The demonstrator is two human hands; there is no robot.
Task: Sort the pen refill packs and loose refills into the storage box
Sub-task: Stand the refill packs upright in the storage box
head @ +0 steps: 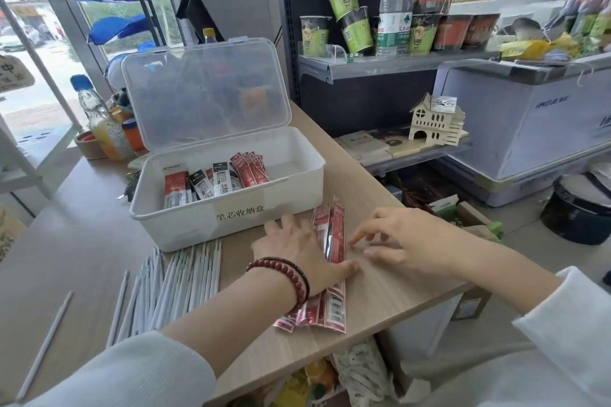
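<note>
Close to the near right edge of the tabletop (pixel 380 301), a bundle of red refill packs (pixel 335 307) lies under the left hand (pixel 297 251). Its fingers (pixel 287 221) are spread flat, pressing rather than gripping. The right hand (pixel 406 241) holds nothing, its tips touching the wood just beside the bundle. This looks like squaring the bundle up; next it needs pinching together and lifting. Loose refills (pixel 178 281) fan out leftward, before the open storage box (pixel 185 225), which holds sorted packs (pixel 215 182) and is labelled 笔芯收纳盒.
</note>
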